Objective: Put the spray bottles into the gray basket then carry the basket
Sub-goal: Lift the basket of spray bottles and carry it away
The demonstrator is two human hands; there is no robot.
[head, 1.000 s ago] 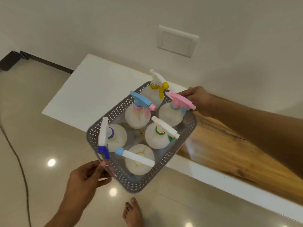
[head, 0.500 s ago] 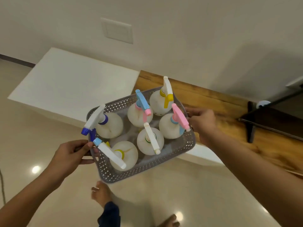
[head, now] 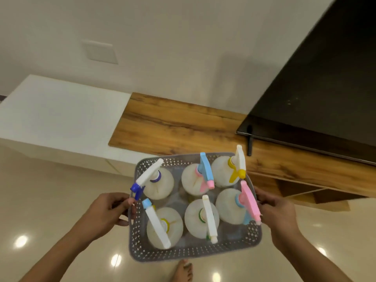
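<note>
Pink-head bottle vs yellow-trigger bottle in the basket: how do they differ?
The pink-head bottle has an all-pink spray head and a blue collar; the yellow-trigger bottle has a white head with a yellow collar and trigger. The pink-head bottle sits in the near row beside the right hand; the yellow-trigger bottle sits in the far row, at the corner. Both are upright, translucent white, and on the right side of the basket.

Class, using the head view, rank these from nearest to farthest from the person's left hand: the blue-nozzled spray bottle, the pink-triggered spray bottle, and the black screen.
1. The blue-nozzled spray bottle, at the basket's left edge beside the left hand.
2. The pink-triggered spray bottle, on the basket's right side.
3. The black screen, far upper right, on the wooden shelf.
</note>
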